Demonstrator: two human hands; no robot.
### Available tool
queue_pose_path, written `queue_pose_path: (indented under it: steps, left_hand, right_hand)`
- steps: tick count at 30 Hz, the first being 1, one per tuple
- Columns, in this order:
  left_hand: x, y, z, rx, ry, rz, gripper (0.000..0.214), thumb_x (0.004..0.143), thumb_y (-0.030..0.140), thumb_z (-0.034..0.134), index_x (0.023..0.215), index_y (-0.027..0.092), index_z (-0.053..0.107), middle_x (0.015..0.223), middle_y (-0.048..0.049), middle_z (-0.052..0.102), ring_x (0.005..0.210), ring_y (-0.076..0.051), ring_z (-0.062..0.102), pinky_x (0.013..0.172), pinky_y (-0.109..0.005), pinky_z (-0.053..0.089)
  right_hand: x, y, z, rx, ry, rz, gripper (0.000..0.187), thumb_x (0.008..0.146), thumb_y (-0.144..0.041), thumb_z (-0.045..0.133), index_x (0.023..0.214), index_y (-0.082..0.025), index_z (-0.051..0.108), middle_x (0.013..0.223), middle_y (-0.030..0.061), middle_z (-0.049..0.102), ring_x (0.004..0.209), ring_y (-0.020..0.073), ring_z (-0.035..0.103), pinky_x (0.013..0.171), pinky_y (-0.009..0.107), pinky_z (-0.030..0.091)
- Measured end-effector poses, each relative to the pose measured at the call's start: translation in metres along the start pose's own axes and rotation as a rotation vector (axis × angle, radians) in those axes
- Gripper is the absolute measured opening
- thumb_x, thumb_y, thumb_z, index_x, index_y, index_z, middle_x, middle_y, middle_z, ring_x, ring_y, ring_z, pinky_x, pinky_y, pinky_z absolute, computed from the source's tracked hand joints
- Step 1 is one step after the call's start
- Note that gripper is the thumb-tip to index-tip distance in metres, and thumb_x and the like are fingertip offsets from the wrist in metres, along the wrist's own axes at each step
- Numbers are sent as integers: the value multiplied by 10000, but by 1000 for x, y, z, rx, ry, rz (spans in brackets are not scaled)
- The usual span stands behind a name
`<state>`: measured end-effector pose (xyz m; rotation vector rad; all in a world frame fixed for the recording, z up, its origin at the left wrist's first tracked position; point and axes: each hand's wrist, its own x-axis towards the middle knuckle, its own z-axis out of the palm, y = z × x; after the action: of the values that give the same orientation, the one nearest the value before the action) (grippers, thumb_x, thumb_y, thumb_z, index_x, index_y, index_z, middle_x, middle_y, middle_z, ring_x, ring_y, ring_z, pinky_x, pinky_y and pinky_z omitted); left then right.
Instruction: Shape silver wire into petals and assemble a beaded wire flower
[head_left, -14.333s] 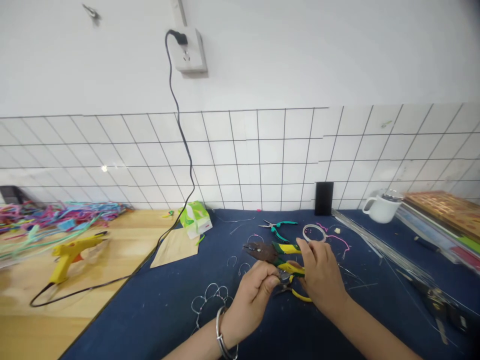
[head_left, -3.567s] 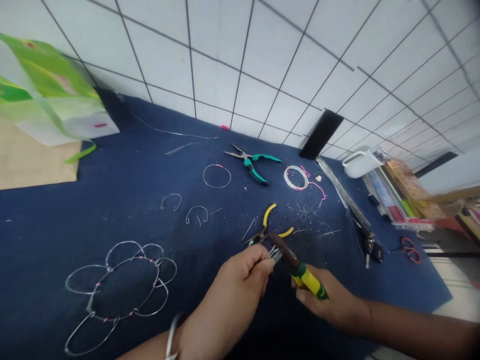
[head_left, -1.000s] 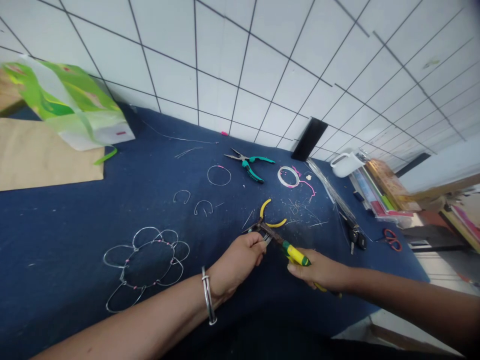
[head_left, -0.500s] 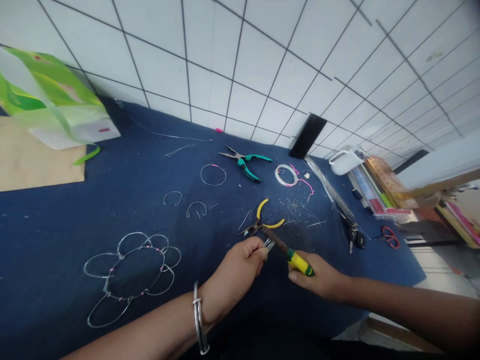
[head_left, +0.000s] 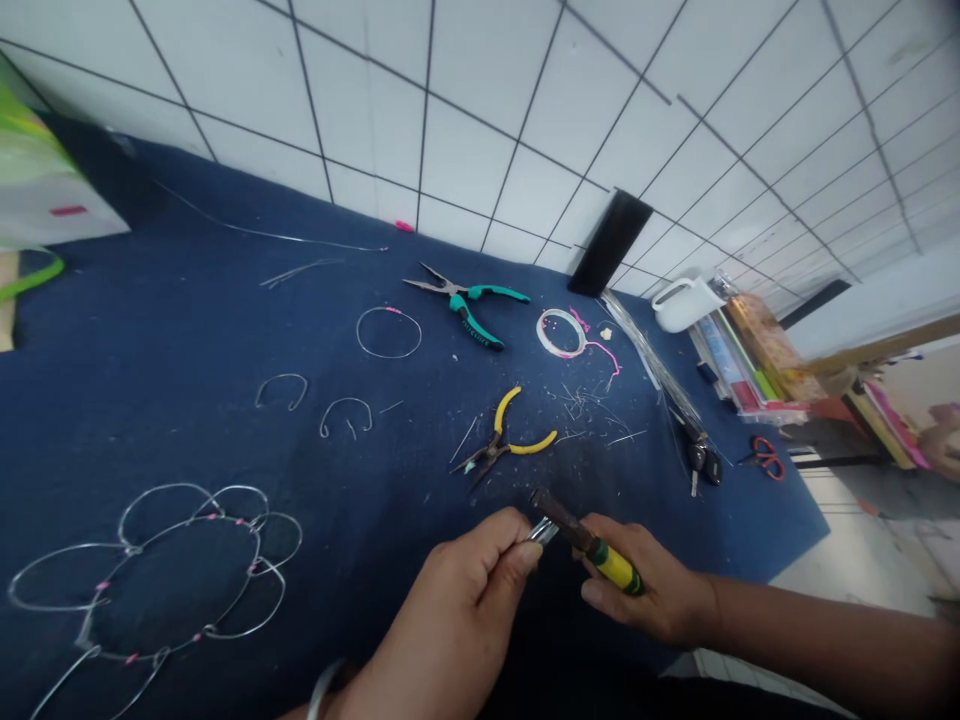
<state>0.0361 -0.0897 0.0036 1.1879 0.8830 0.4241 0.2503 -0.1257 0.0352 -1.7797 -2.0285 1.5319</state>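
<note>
My left hand (head_left: 465, 600) is closed, pinching a small bundle of silvery wire (head_left: 543, 531) between thumb and fingers. Wrapped round the yellow and green handle of dark-jawed pliers (head_left: 616, 567) is my right hand (head_left: 656, 585). The jaws meet the bundle's end just past my left fingertips; whether they grip it, I cannot tell. Beyond them lie small yellow-handled pliers (head_left: 493, 449), spread apart. At lower left rests a flower-shaped wire frame (head_left: 251, 569), with loops round a ring and pink beads. Bent wire pieces (head_left: 346, 402) and a beaded wire ring (head_left: 358, 335) lie above it.
Teal-handled long-nose pliers (head_left: 457, 292) lie near the tiled wall. To their right are a white ring-shaped roll (head_left: 541, 340), wire scraps (head_left: 577, 402), a long wire bundle (head_left: 649, 350), keys (head_left: 697, 460) and red-handled scissors (head_left: 766, 458). A white mug (head_left: 690, 303) stands beside stacked books (head_left: 739, 370).
The view has shifted right and closer, so the flower frame and bag sit farther left. My hands stay together, the pliers still at the wire bundle.
</note>
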Motion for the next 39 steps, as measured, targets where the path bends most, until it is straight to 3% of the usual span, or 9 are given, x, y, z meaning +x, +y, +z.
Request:
queue_pose_path:
  steps: [5,11,17,22,33,39]
  left_hand:
    - [7,1,-3,-3,30,-33,241,819,344,404,637,189,430,576,41,382,544,-107,340,503,-205,296]
    - [17,-1,-8,-107,79,-114,265,788,342,425,585,178,380,524,59,348,469,-82,279,458,-196,257]
    - [18,2,-10,-155,72,-161,252,778,335,438,593,169,397,491,70,331,418,-60,235,409,-174,199]
    - [18,4,-11,-163,51,-144,267,771,351,441,581,171,389,485,74,319,412,-60,229,408,-180,197]
    - [12,-1,-6,-40,79,-8,239,801,311,401,601,183,382,542,54,360,498,-92,306,475,-208,259]
    - [11,3,-7,-4,76,-27,259,808,326,396,590,186,382,550,46,371,530,-105,335,498,-213,288]
  right_hand:
    - [6,-1,-7,38,-35,63,269,768,-387,537,896,-153,502,733,-7,506,644,104,470,601,227,408]
    - [17,-1,-8,357,-172,289,363,772,-437,539,963,-130,503,704,4,548,536,93,554,527,235,462]
    - [15,-8,-1,425,-132,401,301,776,-427,546,848,-142,482,686,10,551,554,102,574,541,243,481]
    - [14,-5,10,227,16,328,271,795,-434,500,771,-170,442,567,-47,470,418,61,461,404,180,389]
    - [10,0,12,251,15,162,306,802,-451,476,858,-151,477,611,-32,460,473,70,439,448,191,380]
    - [9,-6,12,191,88,80,289,806,-426,480,854,-142,498,668,-16,458,576,88,415,538,213,376]
